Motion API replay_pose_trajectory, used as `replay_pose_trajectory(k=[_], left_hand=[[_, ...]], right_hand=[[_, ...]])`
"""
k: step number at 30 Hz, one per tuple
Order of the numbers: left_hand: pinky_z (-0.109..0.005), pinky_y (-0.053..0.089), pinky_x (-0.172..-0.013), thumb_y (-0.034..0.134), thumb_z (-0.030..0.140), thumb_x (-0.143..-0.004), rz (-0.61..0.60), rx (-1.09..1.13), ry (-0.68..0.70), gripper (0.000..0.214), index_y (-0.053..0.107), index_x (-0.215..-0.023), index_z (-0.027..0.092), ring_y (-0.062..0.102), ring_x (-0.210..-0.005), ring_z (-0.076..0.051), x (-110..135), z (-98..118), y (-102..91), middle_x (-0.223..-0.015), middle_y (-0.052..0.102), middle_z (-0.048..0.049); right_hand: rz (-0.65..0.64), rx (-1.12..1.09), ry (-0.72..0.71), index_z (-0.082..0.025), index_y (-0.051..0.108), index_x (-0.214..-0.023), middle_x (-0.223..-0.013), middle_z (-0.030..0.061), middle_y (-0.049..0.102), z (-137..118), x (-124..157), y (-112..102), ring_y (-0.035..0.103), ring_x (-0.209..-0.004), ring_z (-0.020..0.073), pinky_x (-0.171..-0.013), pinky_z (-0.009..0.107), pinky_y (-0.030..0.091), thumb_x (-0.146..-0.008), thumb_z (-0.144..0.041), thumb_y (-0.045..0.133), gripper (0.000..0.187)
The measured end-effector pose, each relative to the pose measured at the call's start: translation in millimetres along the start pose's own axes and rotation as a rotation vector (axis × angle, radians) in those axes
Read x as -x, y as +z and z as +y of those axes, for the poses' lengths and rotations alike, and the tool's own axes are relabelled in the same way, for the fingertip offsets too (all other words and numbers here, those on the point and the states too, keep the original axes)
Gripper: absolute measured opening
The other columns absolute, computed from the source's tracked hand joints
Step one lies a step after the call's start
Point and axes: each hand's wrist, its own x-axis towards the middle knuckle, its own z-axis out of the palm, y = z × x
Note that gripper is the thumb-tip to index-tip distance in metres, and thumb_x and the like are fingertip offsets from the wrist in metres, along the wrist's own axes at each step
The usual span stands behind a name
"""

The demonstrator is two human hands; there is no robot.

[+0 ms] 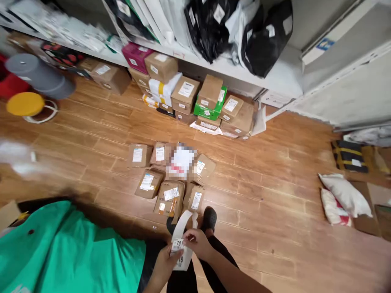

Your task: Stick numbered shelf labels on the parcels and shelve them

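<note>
Left hand (pixel 166 258) grips the label strip (pixel 178 244) by its left edge; right hand (pixel 198 243) pinches the printed portion's right side.

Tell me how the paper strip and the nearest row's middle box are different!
The strip is white, but the box is brown. The strip curls over in a loop; the box has flat sides. The left hand and right hand hold the strip, while the box sits on the floor. Both show white, printed labels.
</note>
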Motion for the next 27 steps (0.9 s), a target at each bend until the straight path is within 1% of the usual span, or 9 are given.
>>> replay_pose_trajectory(k=[3, 5, 7, 11, 15, 18, 22, 24, 27], left_hand=[[-0.031, 0.047, -0.060, 0.069, 0.058, -0.069, 0.125, -0.108, -0.025, 0.041, 0.070, -0.079, 0.018, 0.065, -0.065, -0.025, -100.4, -44.0, -16.1, -0.067, 0.071, -0.0049], [-0.031, 0.047, -0.059, 0.067, 0.057, -0.070, 0.191, -0.197, 0.002, 0.038, 0.069, -0.074, 0.020, 0.065, -0.064, -0.026, -179.6, -66.6, -16.2, -0.063, 0.069, -0.0042], [-0.031, 0.046, -0.060, 0.067, 0.056, -0.071, 0.179, -0.274, 0.046, 0.036, 0.068, -0.070, 0.020, 0.064, -0.065, -0.026, -264.3, -84.9, -8.6, -0.061, 0.068, -0.0043], [-0.028, 0.045, -0.060, 0.068, 0.058, -0.070, -0.138, -0.323, 0.092, 0.043, 0.072, -0.081, 0.017, 0.064, -0.067, -0.023, -428.4, -108.5, 17.8, -0.072, 0.071, -0.0049], [-0.026, 0.043, -0.058, 0.076, 0.056, -0.064, -0.491, -0.383, 0.125, 0.049, 0.074, -0.086, 0.012, 0.061, -0.062, -0.019, -553.1, -109.4, 37.4, -0.075, 0.072, -0.0045], [-0.026, 0.045, -0.061, 0.077, 0.054, -0.064, -0.683, -0.568, 0.188, 0.046, 0.076, -0.087, 0.014, 0.064, -0.068, -0.020, -607.5, -99.0, 38.2, -0.081, 0.074, -0.0048], [-0.029, 0.049, -0.067, 0.077, 0.054, -0.064, -0.838, -0.754, 0.133, 0.046, 0.075, -0.089, 0.015, 0.068, -0.078, -0.024, -631.4, -95.1, 29.9, -0.089, 0.076, -0.0073], [-0.031, 0.051, -0.073, 0.077, 0.054, -0.065, -0.824, -0.704, 0.101, 0.048, 0.074, -0.094, 0.016, 0.069, -0.084, -0.025, -631.0, -105.8, 30.0, -0.095, 0.076, -0.0082], [-0.032, 0.051, -0.079, 0.077, 0.053, -0.066, -0.659, -0.396, 0.077, 0.054, 0.070, -0.105, 0.016, 0.069, -0.089, -0.024, -624.6, -134.2, 38.5, -0.101, 0.075, -0.0086]], right_hand=[[-0.037, 0.048, -0.053, -0.019, 0.074, -0.080, -0.072, 0.0022, 0.070, 60.9, -85.4, -9.1, 0.060, -0.062, 0.0149, -0.058, 0.025, 0.044, -0.077, -0.022, 0.064, 0.011], [-0.040, 0.089, -0.136, -0.019, 0.075, -0.082, -0.075, 0.0023, 0.071, 104.9, -149.3, -31.6, 0.062, -0.065, 0.0152, -0.061, 0.025, 0.046, -0.079, -0.020, 0.061, 0.014], [-0.028, 0.166, -0.228, -0.019, 0.074, -0.082, -0.077, 0.0027, 0.072, 150.4, -211.0, -65.7, 0.063, -0.067, 0.0159, -0.063, 0.027, 0.048, -0.082, -0.023, 0.060, 0.015], [0.013, 0.214, -0.276, -0.018, 0.074, -0.083, -0.078, 0.0037, 0.072, 237.3, -304.1, -152.2, 0.064, -0.069, 0.0163, -0.064, 0.027, 0.049, -0.083, -0.037, 0.063, 0.022], [0.101, 0.119, -0.233, -0.014, 0.073, -0.086, -0.082, 0.0079, 0.073, 309.2, -351.0, -223.4, 0.066, -0.072, 0.0177, -0.068, 0.030, 0.052, -0.079, -0.045, 0.068, 0.031], [0.225, 0.087, -0.269, -0.016, 0.072, -0.086, -0.082, 0.0071, 0.072, 345.3, -373.5, -256.4, 0.065, -0.072, 0.0173, -0.067, 0.030, 0.052, -0.076, -0.049, 0.070, 0.035], [0.348, 0.055, -0.283, -0.016, 0.072, -0.085, -0.076, 0.0051, 0.071, 355.5, -391.1, -288.1, 0.060, -0.063, 0.0143, -0.060, 0.028, 0.050, -0.070, -0.051, 0.073, 0.038], [0.351, 0.043, -0.266, -0.015, 0.072, -0.083, -0.075, 0.0044, 0.071, 350.3, -391.0, -298.2, 0.058, -0.061, 0.0132, -0.059, 0.027, 0.050, -0.069, -0.051, 0.072, 0.038], [0.374, 0.041, -0.259, -0.015, 0.071, -0.081, -0.075, 0.0031, 0.069, 345.5, -387.0, -303.9, 0.058, -0.063, 0.0126, -0.061, 0.027, 0.050, -0.075, -0.052, 0.067, 0.038]])
